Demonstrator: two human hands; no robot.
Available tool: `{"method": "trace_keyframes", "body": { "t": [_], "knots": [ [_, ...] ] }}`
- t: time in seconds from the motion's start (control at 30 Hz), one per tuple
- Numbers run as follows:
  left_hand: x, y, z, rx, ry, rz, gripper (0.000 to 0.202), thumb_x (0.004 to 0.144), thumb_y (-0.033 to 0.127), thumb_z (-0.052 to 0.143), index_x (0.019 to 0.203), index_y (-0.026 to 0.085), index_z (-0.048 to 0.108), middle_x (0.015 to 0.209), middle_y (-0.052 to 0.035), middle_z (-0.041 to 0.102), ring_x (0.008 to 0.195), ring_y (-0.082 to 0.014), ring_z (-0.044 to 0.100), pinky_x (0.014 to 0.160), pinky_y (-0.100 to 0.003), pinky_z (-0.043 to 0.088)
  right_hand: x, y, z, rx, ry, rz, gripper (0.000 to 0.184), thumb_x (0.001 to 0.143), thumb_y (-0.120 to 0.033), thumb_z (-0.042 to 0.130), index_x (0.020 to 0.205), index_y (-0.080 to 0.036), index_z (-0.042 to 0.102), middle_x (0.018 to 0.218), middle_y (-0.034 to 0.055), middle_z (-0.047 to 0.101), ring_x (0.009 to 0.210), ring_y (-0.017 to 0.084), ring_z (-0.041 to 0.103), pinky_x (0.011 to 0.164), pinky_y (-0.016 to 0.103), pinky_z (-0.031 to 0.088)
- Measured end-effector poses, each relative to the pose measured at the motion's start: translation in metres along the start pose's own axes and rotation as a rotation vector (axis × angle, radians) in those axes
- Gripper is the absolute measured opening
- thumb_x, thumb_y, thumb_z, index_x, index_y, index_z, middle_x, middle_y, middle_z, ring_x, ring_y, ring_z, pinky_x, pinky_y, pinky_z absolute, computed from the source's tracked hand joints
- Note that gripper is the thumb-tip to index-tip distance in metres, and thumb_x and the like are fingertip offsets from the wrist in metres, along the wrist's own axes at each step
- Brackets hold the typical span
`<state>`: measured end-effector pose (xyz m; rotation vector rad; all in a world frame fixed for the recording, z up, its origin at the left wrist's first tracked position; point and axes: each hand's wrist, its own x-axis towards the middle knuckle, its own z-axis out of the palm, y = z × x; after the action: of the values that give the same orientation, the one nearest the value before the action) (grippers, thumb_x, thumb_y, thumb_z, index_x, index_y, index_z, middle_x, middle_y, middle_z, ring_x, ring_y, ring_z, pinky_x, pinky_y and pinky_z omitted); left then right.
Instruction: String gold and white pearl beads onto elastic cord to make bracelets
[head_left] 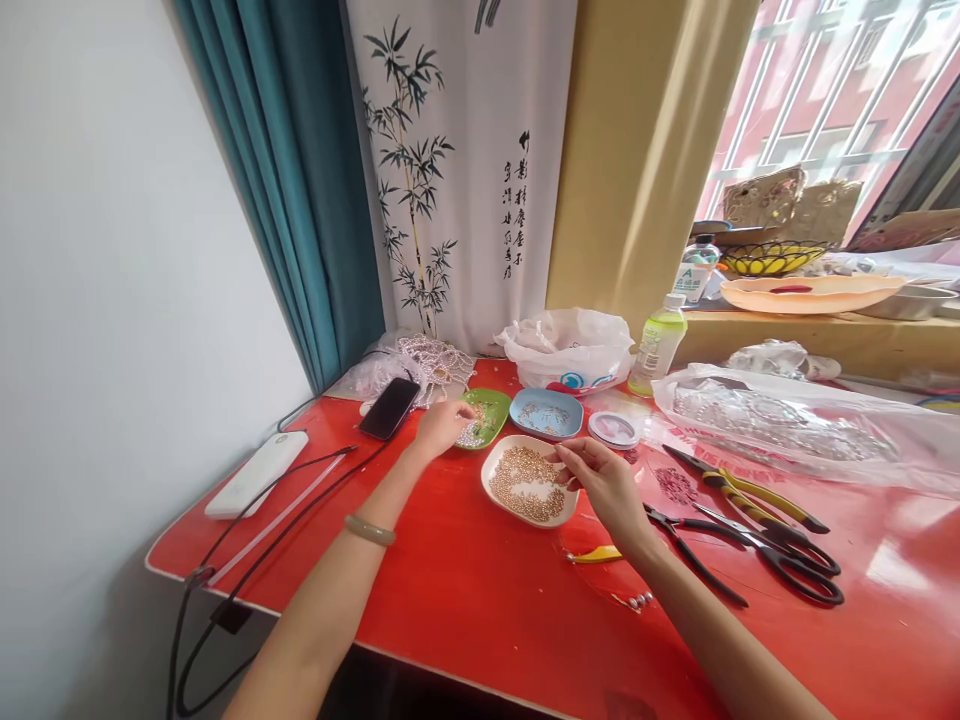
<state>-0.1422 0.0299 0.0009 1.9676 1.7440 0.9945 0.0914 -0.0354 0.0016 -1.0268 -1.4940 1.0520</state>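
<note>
My left hand (pixel 444 428) reaches over the near left edge of a green dish (pixel 496 402) holding small beads. Its fingers are bent together, and whatever they hold is too small to make out. My right hand (pixel 604 485) is at the right side of a cream dish (pixel 495 503) filled with gold beads (pixel 521 470). Thumb and fingertips come together there in a pinch; I cannot see what is between them. Behind the cream dish is a blue dish (pixel 547 432) with a few small pieces in it. Below my right hand lies a yellow-handled tool (pixel 598 554).
Pliers with yellow handles (pixel 750 490), black-handled pliers (pixel 701 555) and scissors (pixel 780 550) lie to the right. A phone (pixel 390 408), a white power bank (pixel 257 475) and cables are at left. A plastic bag (pixel 566 350) and a bottle (pixel 660 345) stand at the back.
</note>
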Motion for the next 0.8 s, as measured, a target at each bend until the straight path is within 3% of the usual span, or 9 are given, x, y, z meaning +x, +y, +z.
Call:
{"method": "trace_keyframes", "body": {
  "t": [0.23,0.5,0.6,0.7,0.8],
  "knots": [
    [-0.002,-0.013,0.009,0.020,-0.046,-0.026,0.010,0.062,0.015,0.060,0.065,0.023,0.066,0.072,-0.0033,0.063,0.097,-0.0219,0.046,0.081,-0.029,0.034,0.001,0.001,0.000,-0.034,-0.016,-0.009,0.027,0.072,-0.043,0.052,0.072,-0.016,0.055,0.068,0.0033,0.061,0.052,0.011,0.052,0.048,0.022,0.041],
    [-0.001,-0.017,0.017,-0.204,0.008,-0.075,0.008,0.057,0.013,0.063,0.053,0.020,0.063,0.067,-0.0055,0.059,0.103,-0.0262,0.041,0.081,-0.030,0.032,0.001,0.000,0.001,-0.025,-0.016,0.023,0.028,0.071,-0.044,0.053,0.072,-0.016,0.055,0.071,0.0042,0.062,0.052,0.010,0.053,0.048,0.023,0.042],
    [-0.002,-0.005,0.017,-0.367,-0.025,-0.072,0.002,0.060,0.019,0.063,0.062,0.019,0.064,0.073,-0.0050,0.061,0.094,-0.0227,0.048,0.077,-0.028,0.035,0.000,-0.002,0.002,-0.015,-0.021,0.046,0.027,0.070,-0.043,0.053,0.071,-0.016,0.055,0.069,0.0033,0.062,0.052,0.010,0.052,0.048,0.022,0.041],
    [-0.006,0.015,0.024,-0.564,-0.131,-0.052,0.016,0.065,0.028,0.060,0.076,0.017,0.064,0.078,-0.0052,0.063,0.078,-0.0167,0.054,0.070,-0.026,0.040,-0.001,-0.004,0.003,0.011,-0.050,0.074,0.025,0.070,-0.040,0.054,0.070,-0.015,0.055,0.066,0.0025,0.061,0.050,0.009,0.051,0.047,0.022,0.039],
    [-0.014,0.033,0.033,-0.730,-0.231,-0.051,0.026,0.065,0.032,0.061,0.085,0.015,0.062,0.081,-0.0066,0.063,0.076,-0.0146,0.056,0.066,-0.024,0.042,-0.003,-0.006,0.005,0.052,-0.086,0.081,0.024,0.069,-0.039,0.055,0.069,-0.015,0.055,0.062,0.0008,0.060,0.048,0.009,0.050,0.047,0.022,0.039]
  ]
}}
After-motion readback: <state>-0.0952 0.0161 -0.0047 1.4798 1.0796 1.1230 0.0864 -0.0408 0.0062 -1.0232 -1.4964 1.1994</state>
